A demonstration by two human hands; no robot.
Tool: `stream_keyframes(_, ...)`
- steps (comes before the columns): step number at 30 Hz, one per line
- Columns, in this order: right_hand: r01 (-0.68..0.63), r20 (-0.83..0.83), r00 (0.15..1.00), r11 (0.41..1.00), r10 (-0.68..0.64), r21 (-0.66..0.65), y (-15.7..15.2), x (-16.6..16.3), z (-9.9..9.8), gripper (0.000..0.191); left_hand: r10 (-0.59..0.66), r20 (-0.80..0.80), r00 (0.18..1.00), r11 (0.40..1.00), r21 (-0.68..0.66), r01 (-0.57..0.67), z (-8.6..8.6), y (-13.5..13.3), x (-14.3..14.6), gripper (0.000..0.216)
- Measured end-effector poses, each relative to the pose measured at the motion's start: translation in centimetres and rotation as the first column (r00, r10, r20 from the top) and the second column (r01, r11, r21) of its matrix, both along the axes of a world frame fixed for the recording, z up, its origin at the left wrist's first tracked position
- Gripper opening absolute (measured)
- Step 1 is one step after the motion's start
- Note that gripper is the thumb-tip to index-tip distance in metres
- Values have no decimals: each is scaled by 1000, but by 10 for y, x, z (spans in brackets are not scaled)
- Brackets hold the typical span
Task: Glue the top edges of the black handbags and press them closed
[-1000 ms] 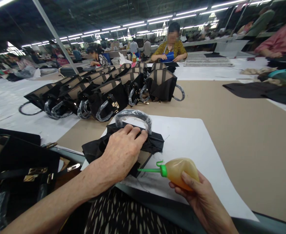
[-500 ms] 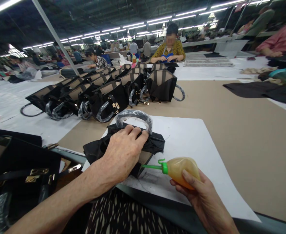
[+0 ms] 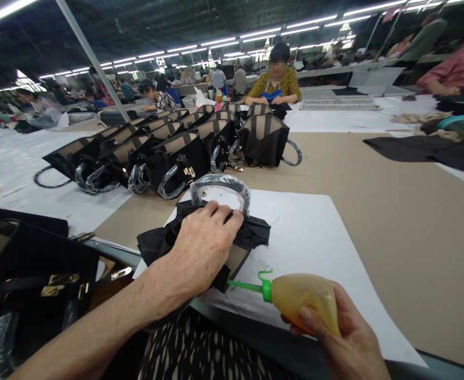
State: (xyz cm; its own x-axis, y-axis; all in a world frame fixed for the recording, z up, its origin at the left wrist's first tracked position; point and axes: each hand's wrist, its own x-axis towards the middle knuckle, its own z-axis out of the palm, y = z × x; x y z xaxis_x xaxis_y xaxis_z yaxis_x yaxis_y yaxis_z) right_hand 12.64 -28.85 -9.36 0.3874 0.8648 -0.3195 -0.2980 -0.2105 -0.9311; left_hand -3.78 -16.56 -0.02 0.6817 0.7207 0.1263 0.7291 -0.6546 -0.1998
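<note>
At the near counter edge [image 3: 441, 365], the left hand [image 3: 206, 240] clasps a black handbag [image 3: 253, 235]; the right hand [image 3: 346, 327] grips a squeeze bottle [image 3: 303, 298], green nozzle [image 3: 248, 286] pointed at the handbag.

Left forearm [image 3: 109, 322] bare, slanting in from lower left, left hand [image 3: 206, 243] back-up with knuckles bent and fingers [image 3: 235, 221] curled down in a grip; right hand [image 3: 348, 330] at lower right, thumb [image 3: 312, 320] toward camera, fingers curled under, gripping too.
</note>
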Motion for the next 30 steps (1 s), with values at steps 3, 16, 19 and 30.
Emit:
stream_keyframes(3,-4,134,991,1000,3,9,4,4,-1,45,-5,-3,1000,1000,3,5,0,0,-1,39)
stream_keyframes(16,-163,595,800,982,75,96,35,25,-26,31,-7,-1,1000,1000,-13,7,8,11,1,33)
stream_keyframes(19,-181,686,727,972,31,148,38,26,-30,28,3,-5,1000,1000,-21,-3,11,16,3,24)
stream_keyframes(30,-178,648,749,902,-134,392,49,11,-26,32,-16,13,1000,999,-41,16,13,35,6,14)
